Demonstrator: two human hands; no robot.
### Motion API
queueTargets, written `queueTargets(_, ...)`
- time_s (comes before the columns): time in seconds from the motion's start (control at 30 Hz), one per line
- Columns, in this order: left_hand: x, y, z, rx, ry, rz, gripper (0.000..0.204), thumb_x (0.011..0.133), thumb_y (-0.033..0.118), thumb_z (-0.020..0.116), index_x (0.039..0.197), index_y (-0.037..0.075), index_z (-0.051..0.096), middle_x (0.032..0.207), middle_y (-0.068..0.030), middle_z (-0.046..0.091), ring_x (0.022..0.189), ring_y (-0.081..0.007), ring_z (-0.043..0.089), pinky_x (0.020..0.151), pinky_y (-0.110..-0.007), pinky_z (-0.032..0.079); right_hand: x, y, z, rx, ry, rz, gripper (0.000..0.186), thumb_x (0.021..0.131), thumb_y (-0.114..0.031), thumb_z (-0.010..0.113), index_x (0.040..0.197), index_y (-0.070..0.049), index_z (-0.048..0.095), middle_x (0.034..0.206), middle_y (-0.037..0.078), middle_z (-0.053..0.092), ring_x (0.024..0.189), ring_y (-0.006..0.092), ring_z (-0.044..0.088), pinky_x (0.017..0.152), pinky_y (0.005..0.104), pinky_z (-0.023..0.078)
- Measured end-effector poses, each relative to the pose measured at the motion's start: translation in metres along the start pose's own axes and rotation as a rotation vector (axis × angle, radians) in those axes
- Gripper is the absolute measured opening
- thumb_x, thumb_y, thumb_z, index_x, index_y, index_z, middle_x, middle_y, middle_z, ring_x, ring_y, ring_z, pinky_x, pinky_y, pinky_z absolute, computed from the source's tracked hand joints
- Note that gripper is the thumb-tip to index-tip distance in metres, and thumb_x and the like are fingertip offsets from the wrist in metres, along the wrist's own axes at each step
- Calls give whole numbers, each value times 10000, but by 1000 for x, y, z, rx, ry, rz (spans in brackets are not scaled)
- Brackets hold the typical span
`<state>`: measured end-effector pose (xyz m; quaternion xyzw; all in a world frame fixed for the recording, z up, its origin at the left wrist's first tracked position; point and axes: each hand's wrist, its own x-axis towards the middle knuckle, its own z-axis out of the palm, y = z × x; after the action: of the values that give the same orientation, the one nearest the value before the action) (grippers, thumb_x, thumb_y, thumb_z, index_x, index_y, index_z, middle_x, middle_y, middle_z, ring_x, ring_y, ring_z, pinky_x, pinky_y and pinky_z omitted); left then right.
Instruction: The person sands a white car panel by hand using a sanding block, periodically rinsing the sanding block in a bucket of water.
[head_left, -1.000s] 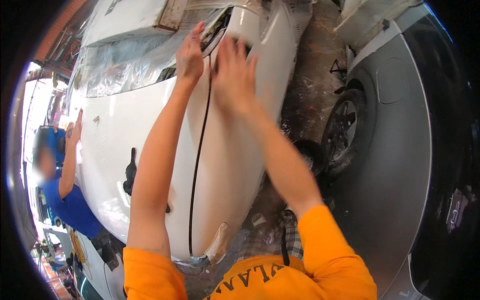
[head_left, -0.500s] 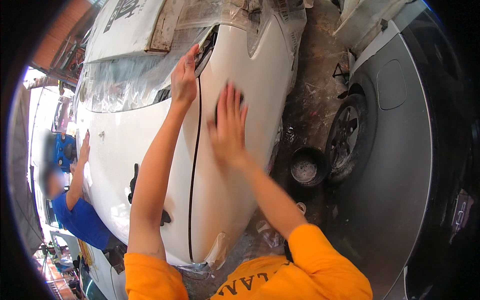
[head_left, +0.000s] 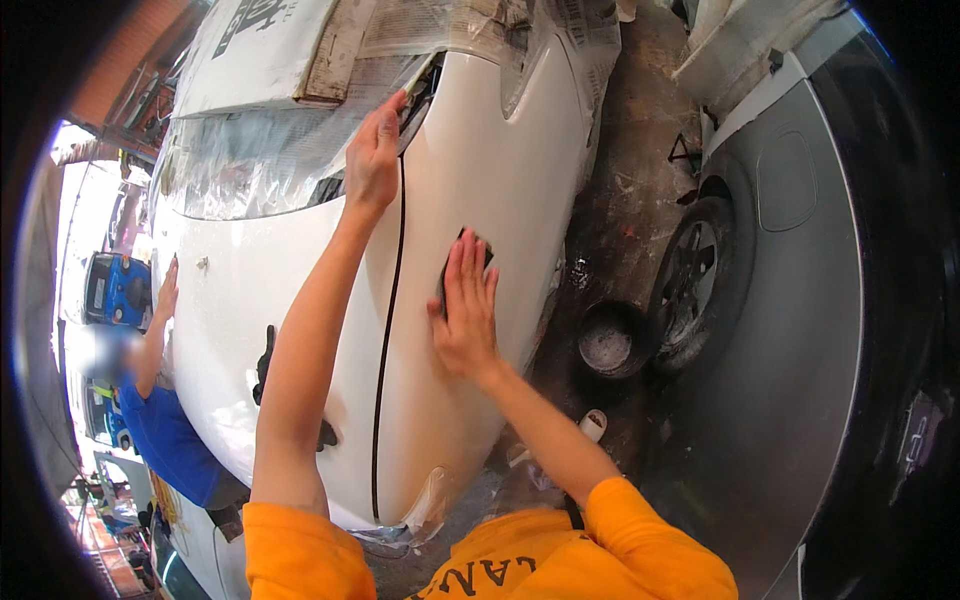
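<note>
A white car body fills the middle, with a dark seam between its hood and fender. On the fender, my right hand lies with fingers stretched over a black piece of sandpaper, pressing it to the paint. Only the sandpaper's edges show past my fingers. Brownish smears cover the fender around and below this hand. My left hand rests with fingers extended at the hood's rear edge, beside the windshield corner; nothing shows in it. Clear plastic and paper masking cover the windshield.
A flat white box lies on the masked windshield. At right stand a dark bucket with greyish liquid and a grey car. At left, a co-worker in a blue shirt has a hand on the hood.
My right hand has slid down the fender toward me with the sandpaper. My left hand stays at the hood edge. The co-worker's head has shifted slightly.
</note>
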<state>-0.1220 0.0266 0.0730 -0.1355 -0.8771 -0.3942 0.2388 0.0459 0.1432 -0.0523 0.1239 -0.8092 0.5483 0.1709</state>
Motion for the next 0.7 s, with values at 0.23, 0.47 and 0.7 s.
queueTargets(0.23, 2, 7, 32, -40, 9, 34, 547, 1077, 443, 349, 1354, 48, 607, 1284, -186, 652, 1209, -316, 601, 1045, -361, 424, 180, 47, -54, -90, 132, 25, 721, 1032, -334, 411, 1596, -4, 107, 1679, 181, 78, 1543, 377, 101, 1217, 592, 63)
queueTargets(0.47, -1, 4, 14, -85, 45, 18, 546, 1075, 452, 362, 1341, 50, 618, 1269, -173, 672, 1210, -297, 609, 1043, -348, 425, -126, -7, 20, 75, -26, 35, 772, 1010, -352, 428, 1591, 28, 90, 1667, 241, 57, 1544, 418, 42, 1178, 663, 7)
queueTargets(0.7, 0, 5, 30, -152, 47, 5, 576, 1061, 497, 374, 1333, 57, 629, 1251, -157, 688, 1194, -276, 622, 1032, -344, 433, 98, 9, -36, -502, 39, -207, 730, 996, -393, 494, 1577, -28, 244, 1674, 139, 154, 1526, 369, 178, 1145, 717, 137)
